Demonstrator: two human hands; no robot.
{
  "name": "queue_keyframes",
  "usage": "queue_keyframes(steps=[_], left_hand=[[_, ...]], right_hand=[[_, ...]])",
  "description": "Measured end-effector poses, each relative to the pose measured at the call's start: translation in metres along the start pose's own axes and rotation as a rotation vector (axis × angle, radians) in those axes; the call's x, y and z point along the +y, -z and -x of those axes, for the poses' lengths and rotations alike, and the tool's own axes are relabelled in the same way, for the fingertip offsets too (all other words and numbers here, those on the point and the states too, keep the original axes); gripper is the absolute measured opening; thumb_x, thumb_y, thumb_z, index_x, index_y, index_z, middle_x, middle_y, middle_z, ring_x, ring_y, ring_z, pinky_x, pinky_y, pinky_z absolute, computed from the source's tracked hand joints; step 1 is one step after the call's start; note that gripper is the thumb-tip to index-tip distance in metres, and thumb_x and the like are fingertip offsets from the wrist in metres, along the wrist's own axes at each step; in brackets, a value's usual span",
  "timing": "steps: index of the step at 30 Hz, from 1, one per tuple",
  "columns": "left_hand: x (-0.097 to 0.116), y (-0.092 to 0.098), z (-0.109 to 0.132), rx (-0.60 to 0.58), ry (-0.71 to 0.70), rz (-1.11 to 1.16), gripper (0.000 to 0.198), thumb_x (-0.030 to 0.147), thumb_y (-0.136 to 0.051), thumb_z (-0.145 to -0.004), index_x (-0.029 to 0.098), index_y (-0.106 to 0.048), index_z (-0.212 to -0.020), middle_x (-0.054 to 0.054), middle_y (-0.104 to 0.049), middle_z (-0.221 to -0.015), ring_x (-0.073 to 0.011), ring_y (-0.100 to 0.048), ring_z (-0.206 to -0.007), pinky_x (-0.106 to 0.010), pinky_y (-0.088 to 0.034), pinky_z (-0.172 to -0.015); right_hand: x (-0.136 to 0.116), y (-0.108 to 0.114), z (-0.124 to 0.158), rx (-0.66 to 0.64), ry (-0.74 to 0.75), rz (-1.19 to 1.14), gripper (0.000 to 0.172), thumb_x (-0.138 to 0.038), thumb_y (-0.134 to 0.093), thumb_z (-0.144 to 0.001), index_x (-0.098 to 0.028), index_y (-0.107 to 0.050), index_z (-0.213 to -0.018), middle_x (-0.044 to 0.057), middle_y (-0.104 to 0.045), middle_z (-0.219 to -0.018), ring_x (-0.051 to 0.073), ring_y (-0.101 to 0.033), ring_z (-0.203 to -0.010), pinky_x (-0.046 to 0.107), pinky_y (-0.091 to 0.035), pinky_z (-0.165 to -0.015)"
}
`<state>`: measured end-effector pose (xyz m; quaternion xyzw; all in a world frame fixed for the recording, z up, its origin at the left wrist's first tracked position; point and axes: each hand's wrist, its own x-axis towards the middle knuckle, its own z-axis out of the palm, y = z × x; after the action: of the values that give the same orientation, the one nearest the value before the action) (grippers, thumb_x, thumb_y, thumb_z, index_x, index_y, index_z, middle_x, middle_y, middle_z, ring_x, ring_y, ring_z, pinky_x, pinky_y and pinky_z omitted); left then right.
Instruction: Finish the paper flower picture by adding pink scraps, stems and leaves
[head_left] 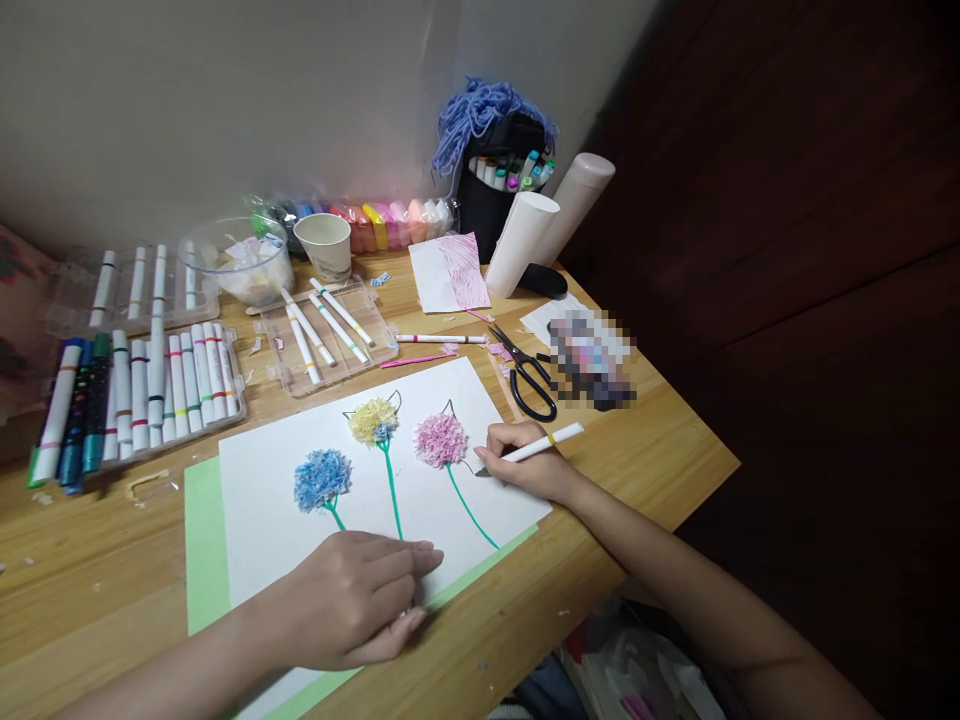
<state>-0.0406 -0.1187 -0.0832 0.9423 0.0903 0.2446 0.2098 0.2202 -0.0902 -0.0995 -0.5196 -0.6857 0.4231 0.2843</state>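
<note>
A white sheet of paper (262, 540) lies over a green sheet (204, 530) on the wooden table. It bears a blue paper-scrap flower (322, 480), a yellow one (373, 422) and a pink one (441, 440), each with a drawn green stem. Dark pointed outlines stand around the yellow and pink flowers. Closed around a white marker (546, 443) with a yellow band, my right hand (525, 460) rests at the sheet's right edge, the tip by a dark curved line beside the pink flower. My left hand (367, 595) lies on the lower part of the sheet, fingers stretched out.
Black-handled scissors (529, 375) lie beyond my right hand. Several markers fill clear cases (330, 335) at the left and centre. Behind stand a paper cup (324, 245), a clear bowl (240, 262), a black marker holder (484, 205) with blue yarn, and white cylinders (523, 240).
</note>
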Motion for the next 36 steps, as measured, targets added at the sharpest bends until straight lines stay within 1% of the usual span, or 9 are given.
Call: queue_keyframes(steps=[4, 10, 13, 18, 23, 30, 36], left_hand=[[0.0004, -0.0001, 0.0008, 0.001, 0.005, 0.005, 0.017, 0.017, -0.041, -0.088, 0.015, -0.054, -0.077, -0.009, -0.072, -0.095, -0.0163, -0.070, -0.077, -0.026, -0.058, -0.066], [0.0000, -0.0001, 0.0005, 0.003, 0.000, -0.002, 0.018, 0.017, -0.040, -0.088, 0.016, -0.054, -0.077, -0.010, -0.072, -0.094, -0.0151, -0.069, -0.079, -0.024, -0.057, -0.068], [-0.0001, 0.0001, -0.0002, 0.005, -0.003, -0.009, 0.018, 0.017, -0.040, -0.087, 0.016, -0.054, -0.076, -0.009, -0.072, -0.094, -0.0152, -0.069, -0.076, -0.025, -0.058, -0.067], [0.0002, 0.0000, 0.0000, 0.003, 0.000, -0.004, 0.018, 0.018, -0.041, -0.087, 0.015, -0.054, -0.076, -0.010, -0.073, -0.094, -0.0162, -0.070, -0.075, -0.026, -0.058, -0.064], [0.0006, 0.0001, 0.0006, 0.005, -0.003, -0.009, 0.018, 0.018, -0.040, -0.088, 0.015, -0.054, -0.076, -0.010, -0.073, -0.093, -0.0164, -0.070, -0.076, -0.025, -0.058, -0.064], [0.0008, -0.0006, 0.0017, 0.000, 0.003, -0.006, 0.017, 0.018, -0.042, -0.087, 0.015, -0.054, -0.075, -0.010, -0.073, -0.094, -0.0166, -0.070, -0.075, -0.026, -0.058, -0.065], [0.0010, -0.0008, 0.0011, 0.009, -0.003, -0.009, 0.019, 0.018, -0.040, -0.088, 0.015, -0.054, -0.075, -0.010, -0.073, -0.091, -0.0162, -0.070, -0.076, -0.025, -0.058, -0.064]], right_hand=[[-0.0023, -0.0005, 0.0001, -0.004, 0.011, 0.018, 0.032, -0.027, -0.056, -0.080, -0.018, -0.043, -0.053, -0.004, -0.047, -0.047, 0.008, -0.040, -0.046, 0.021, -0.030, -0.048], [-0.0034, -0.0006, 0.0000, 0.057, 0.013, 0.027, 0.033, -0.027, -0.055, -0.081, -0.019, -0.041, -0.052, -0.005, -0.046, -0.046, 0.008, -0.038, -0.046, 0.021, -0.029, -0.048], [-0.0023, -0.0008, -0.0001, 0.049, 0.013, 0.018, 0.033, -0.027, -0.056, -0.082, -0.019, -0.041, -0.053, -0.005, -0.047, -0.045, 0.008, -0.039, -0.045, 0.021, -0.029, -0.047], [0.0003, -0.0018, 0.0000, 0.080, 0.018, 0.036, 0.034, -0.026, -0.055, -0.082, -0.019, -0.039, -0.053, -0.005, -0.043, -0.047, 0.009, -0.036, -0.047, 0.022, -0.028, -0.048], [0.0014, -0.0023, -0.0004, 0.123, -0.002, 0.028, 0.034, -0.027, -0.054, -0.084, -0.019, -0.040, -0.055, -0.005, -0.044, -0.049, 0.010, -0.039, -0.049, 0.023, -0.031, -0.050], [0.0011, -0.0021, -0.0015, 0.154, 0.008, -0.007, 0.033, -0.030, -0.054, -0.087, -0.019, -0.045, -0.058, -0.004, -0.048, -0.053, 0.011, -0.044, -0.054, 0.024, -0.033, -0.055], [0.0006, -0.0032, -0.0031, 0.166, 0.011, -0.017, 0.032, -0.033, -0.057, -0.086, -0.019, -0.047, -0.060, -0.004, -0.048, -0.056, 0.012, -0.044, -0.056, 0.024, -0.033, -0.056]])
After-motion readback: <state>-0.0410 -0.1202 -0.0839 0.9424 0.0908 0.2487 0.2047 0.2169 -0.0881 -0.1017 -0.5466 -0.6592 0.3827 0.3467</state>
